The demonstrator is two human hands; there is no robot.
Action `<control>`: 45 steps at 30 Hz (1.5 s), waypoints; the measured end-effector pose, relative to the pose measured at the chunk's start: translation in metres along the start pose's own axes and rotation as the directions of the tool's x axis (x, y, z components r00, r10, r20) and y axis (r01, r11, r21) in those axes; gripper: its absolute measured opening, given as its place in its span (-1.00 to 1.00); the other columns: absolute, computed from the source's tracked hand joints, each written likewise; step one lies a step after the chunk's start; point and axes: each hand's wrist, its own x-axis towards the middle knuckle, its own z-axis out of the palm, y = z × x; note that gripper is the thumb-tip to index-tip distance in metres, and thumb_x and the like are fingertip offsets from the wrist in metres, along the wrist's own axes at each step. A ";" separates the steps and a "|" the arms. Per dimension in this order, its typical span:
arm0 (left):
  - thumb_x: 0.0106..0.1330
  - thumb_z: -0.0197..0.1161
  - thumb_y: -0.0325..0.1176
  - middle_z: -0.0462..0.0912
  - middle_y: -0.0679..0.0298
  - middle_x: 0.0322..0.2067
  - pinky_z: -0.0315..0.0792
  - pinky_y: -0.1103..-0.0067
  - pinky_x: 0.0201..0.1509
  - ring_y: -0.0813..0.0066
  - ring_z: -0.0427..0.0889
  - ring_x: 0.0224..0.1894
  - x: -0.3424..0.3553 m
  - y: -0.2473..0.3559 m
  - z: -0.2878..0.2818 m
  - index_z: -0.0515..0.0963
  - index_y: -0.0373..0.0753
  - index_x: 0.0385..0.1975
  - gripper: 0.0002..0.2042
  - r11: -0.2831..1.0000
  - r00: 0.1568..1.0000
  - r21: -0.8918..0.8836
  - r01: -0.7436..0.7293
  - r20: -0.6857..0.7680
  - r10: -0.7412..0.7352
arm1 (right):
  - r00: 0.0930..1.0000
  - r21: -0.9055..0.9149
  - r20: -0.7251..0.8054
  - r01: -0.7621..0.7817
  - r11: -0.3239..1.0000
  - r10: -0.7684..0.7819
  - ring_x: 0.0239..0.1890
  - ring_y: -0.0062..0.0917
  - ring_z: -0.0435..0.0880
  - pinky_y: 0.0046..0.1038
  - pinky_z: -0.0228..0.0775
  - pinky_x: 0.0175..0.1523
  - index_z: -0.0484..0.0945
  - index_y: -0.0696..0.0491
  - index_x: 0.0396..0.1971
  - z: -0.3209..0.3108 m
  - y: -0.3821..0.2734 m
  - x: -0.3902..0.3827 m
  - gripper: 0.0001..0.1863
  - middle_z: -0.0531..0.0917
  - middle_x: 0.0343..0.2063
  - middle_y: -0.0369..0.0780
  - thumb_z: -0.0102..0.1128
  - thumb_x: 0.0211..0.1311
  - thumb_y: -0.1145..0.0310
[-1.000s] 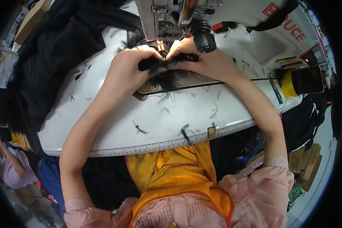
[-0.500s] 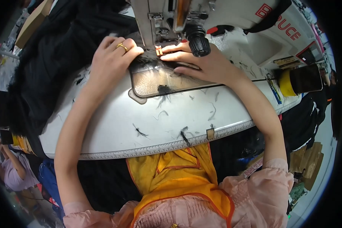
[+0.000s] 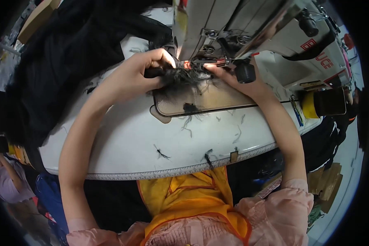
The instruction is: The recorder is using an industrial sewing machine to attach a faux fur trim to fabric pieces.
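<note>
Beneath the lit head of a white metal sewing machine [image 3: 205, 28], a fuzzy black feather-like trim [image 3: 186, 78] lies bunched over the back of a tan, shiny, rounded-corner plate [image 3: 221, 98], right by a small orange-red part [image 3: 187, 64] near the needle area. The left hand [image 3: 139, 76] holds the trim pinched between a narrow thumb and fingers, likely to keep the loose strands gathered and in line. The right hand [image 3: 248, 84] comes in from the other side, one finger reaching to the trim's right end, perhaps to steady it; a round black ridged knob [image 3: 245, 71] hides part of that hand, so I cannot tell whether it grips anything. Both forearms cross the smooth white tabletop [image 3: 127, 139], seemingly for support. Heaped black cloth [image 3: 69, 69] sits off to the left, apparently out of the way, and loose dark wisps [image 3: 162, 153] lie scattered nearer the body
</note>
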 end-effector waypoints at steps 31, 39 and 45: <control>0.14 0.22 -0.46 0.53 0.39 -0.42 0.36 0.69 -0.12 0.68 0.47 -0.31 -0.001 0.012 0.020 0.40 -0.28 -0.19 -0.75 0.997 0.996 -0.018 -0.080 -0.038 0.079 | 0.925 0.627 0.362 -0.335 0.704 0.117 -0.59 -0.80 0.24 -0.65 0.10 -0.49 0.52 0.06 -0.22 0.003 -0.048 0.011 -0.74 0.33 -0.70 -0.42 0.29 0.10 0.34; -0.11 0.29 -0.47 0.55 0.39 -0.47 0.16 0.26 0.19 0.42 0.56 -0.32 -0.015 0.018 0.049 0.51 -0.21 -0.44 -0.81 0.630 0.864 0.753 -0.191 -0.176 0.472 | 0.966 0.123 -0.070 0.258 0.958 -0.251 -0.54 -0.63 0.52 -0.59 0.34 -0.47 0.50 -0.16 -0.22 -0.006 -0.045 0.003 -0.73 0.53 -0.43 -0.43 0.26 0.04 0.25; -0.11 0.16 -0.47 0.45 0.45 -0.54 0.21 0.23 0.23 0.62 0.50 -0.39 -0.008 0.010 0.058 0.46 -0.16 -0.55 -0.91 0.291 0.661 0.938 -0.185 -0.100 0.744 | 0.965 -0.171 0.095 0.258 0.951 -0.245 -0.44 -0.70 0.52 -0.67 0.38 -0.52 0.49 -0.20 -0.23 -0.014 -0.047 0.006 -0.77 0.48 -0.38 -0.47 0.18 0.05 0.24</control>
